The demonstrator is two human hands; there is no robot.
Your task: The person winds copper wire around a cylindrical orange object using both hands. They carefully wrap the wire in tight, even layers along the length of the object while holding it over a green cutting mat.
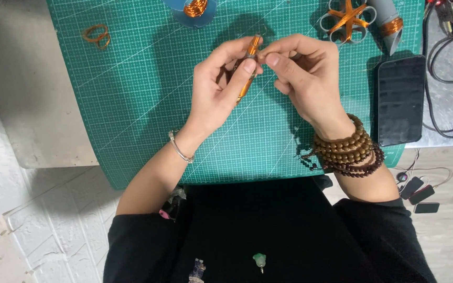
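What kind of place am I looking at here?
Probably a home craft bench for wire work: a green cutting mat, loose copper wire coils, and both hands winding a copper-wrapped rod.

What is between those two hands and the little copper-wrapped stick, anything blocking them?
Nothing visible. The left hand already grips the copper-wrapped stick directly, and the right hand pinches at its upper end. Both are raised over the green cutting mat.

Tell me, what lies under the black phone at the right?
The black phone rests partly on the green cutting mat, partly on the grey table. Anything directly beneath it is covered.
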